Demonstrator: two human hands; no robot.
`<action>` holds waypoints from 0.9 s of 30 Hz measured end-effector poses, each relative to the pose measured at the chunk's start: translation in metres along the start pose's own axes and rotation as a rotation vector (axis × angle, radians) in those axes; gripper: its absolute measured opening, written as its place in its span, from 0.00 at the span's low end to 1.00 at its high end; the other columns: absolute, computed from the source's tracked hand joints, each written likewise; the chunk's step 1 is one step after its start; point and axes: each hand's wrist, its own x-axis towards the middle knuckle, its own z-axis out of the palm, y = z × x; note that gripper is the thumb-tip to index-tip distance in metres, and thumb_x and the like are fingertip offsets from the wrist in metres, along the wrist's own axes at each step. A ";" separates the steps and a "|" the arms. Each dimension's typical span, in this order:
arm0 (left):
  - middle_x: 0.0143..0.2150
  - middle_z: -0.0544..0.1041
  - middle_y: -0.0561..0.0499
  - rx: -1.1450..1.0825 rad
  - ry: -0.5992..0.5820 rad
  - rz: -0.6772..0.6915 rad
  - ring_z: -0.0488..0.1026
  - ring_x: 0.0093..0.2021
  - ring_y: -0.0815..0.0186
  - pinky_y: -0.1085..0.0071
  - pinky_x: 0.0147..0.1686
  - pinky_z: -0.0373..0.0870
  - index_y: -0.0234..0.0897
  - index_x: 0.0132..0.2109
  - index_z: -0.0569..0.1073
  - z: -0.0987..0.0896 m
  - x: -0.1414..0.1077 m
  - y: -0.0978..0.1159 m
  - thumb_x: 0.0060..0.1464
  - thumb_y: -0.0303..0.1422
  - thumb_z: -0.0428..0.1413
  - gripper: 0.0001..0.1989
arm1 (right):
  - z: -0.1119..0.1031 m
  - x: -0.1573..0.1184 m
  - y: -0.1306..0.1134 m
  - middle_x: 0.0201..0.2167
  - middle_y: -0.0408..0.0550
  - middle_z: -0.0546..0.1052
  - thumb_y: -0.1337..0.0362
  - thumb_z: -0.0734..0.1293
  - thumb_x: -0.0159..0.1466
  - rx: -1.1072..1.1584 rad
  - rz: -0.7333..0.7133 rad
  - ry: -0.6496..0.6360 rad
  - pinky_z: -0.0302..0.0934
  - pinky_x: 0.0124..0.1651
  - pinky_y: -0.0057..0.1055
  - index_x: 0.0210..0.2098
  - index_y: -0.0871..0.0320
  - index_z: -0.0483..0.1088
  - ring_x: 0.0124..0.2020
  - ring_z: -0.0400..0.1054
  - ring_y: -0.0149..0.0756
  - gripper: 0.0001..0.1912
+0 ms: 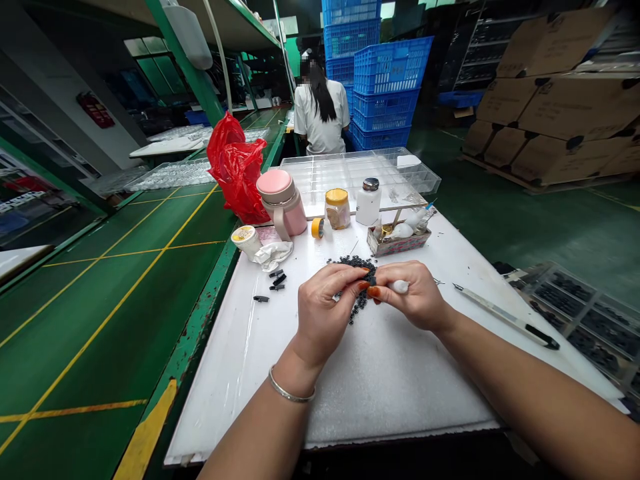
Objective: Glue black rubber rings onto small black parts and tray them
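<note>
Above the white work surface (pixel 400 380), my left hand (pixel 327 307) and my right hand (pixel 413 293) meet fingertip to fingertip. Both pinch a small black part (pixel 371 279) between thumbs and forefingers; its shape is mostly hidden. A white rounded tip (pixel 400 287) sticks out of my right hand's curled fingers. Beneath and behind the hands lies a pile of tiny black rings (pixel 356 310). Several black pieces (pixel 278 280) are scattered left of my left hand. To the right of my right hand lies a long pen-like tool (pixel 505 315).
Along the back stand a pink mug (pixel 285 207), yellow tape roll (pixel 317 228), yellow-lidded jar (pixel 337 212), white bottle (pixel 369 203) and small box of tools (pixel 400 243). A red bag (pixel 237 170) is at back left. A person (pixel 323 110) sits beyond a clear divided tray (pixel 350 173).
</note>
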 end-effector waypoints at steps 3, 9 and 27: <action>0.38 0.79 0.50 -0.044 -0.003 -0.054 0.75 0.38 0.70 0.74 0.39 0.74 0.37 0.40 0.79 -0.001 0.000 0.001 0.54 0.24 0.60 0.07 | 0.000 0.000 0.001 0.21 0.46 0.71 0.62 0.68 0.63 0.003 -0.002 0.010 0.56 0.28 0.28 0.23 0.63 0.71 0.23 0.63 0.30 0.14; 0.41 0.78 0.48 -0.266 -0.042 -0.343 0.76 0.39 0.67 0.74 0.36 0.75 0.39 0.44 0.79 0.001 -0.002 0.001 0.53 0.28 0.61 0.10 | -0.003 0.004 0.006 0.22 0.47 0.72 0.59 0.68 0.63 0.017 0.031 0.004 0.57 0.29 0.29 0.24 0.62 0.70 0.25 0.64 0.31 0.15; 0.34 0.79 0.47 -0.456 0.099 -0.504 0.77 0.34 0.67 0.76 0.35 0.77 0.33 0.43 0.77 0.004 0.000 0.007 0.47 0.26 0.64 0.13 | 0.001 0.004 0.011 0.24 0.48 0.73 0.62 0.67 0.63 -0.054 0.009 0.017 0.56 0.29 0.29 0.23 0.60 0.69 0.26 0.64 0.31 0.13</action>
